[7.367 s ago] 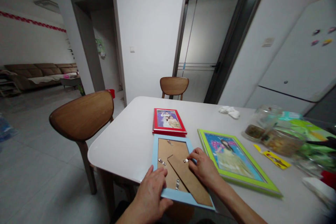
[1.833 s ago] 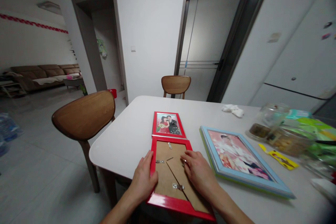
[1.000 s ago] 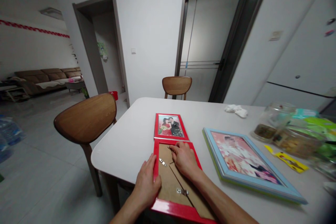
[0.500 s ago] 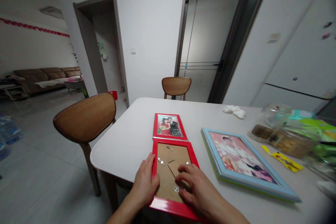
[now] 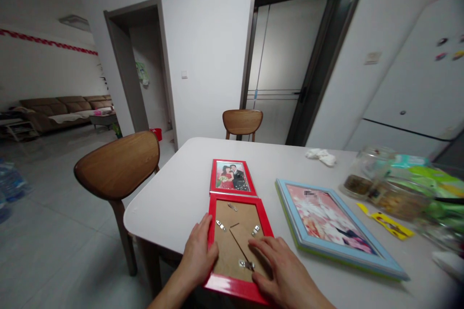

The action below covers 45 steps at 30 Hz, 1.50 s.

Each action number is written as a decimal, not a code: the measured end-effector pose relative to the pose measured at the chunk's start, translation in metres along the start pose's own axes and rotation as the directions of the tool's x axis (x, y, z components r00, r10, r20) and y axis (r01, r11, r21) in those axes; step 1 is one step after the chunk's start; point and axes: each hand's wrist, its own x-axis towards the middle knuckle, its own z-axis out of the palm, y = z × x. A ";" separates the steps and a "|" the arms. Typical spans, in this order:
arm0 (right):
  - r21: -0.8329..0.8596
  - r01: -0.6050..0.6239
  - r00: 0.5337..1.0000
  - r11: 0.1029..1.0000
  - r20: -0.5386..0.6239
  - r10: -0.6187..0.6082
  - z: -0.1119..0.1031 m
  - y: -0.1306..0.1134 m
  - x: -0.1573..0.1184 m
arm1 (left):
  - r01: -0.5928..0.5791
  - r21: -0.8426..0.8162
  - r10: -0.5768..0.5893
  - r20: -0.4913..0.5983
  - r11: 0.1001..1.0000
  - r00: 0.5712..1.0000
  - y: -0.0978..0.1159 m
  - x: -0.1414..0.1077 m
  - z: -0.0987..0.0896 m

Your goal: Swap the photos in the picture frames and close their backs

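Observation:
A red picture frame point(image 5: 237, 287) lies face down at the table's near edge, its brown backing board point(image 5: 226, 256) showing. Metal turn clips sit around the board, including a bottom clip point(image 5: 246, 264) and a right clip point(image 5: 255, 230). A thin dark diagonal line crosses the board. My left hand point(image 5: 197, 251) grips the frame's left side, thumb on top. Over the lower right of the board is my right hand point(image 5: 286, 270), fingers apart, its thumb tip close by the bottom clip; whether they touch I cannot tell. Just beyond lies a second red frame point(image 5: 234, 194), photo up.
A light blue picture frame point(image 5: 315, 246) lies to the right on the white table point(image 5: 163, 198). Farther right are glass jars point(image 5: 369, 169), a yellow packet point(image 5: 393, 226) and green bags. Crumpled white tissue point(image 5: 321, 156) lies behind. Wooden chairs point(image 5: 119, 164) stand left and at the far end.
My right hand has drawn back slightly from the bottom clip, its fingers less curled, uncovering that clip and the right one. My left hand keeps its hold.

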 end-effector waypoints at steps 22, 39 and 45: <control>0.080 -0.028 0.979 0.996 -0.200 0.044 0.017 -0.009 0.000 | 0.017 0.156 -0.030 0.083 0.988 0.996 0.008 -0.001 -0.003; 0.149 0.066 0.976 0.987 -0.215 -0.033 -0.014 -0.034 0.006 | 0.216 -0.609 -0.247 0.033 0.764 0.968 0.018 0.014 -0.018; 0.088 -0.104 0.964 0.991 -0.235 0.122 -0.006 0.002 0.012 | 0.308 -0.603 -0.373 0.019 0.736 0.928 -0.024 0.016 -0.067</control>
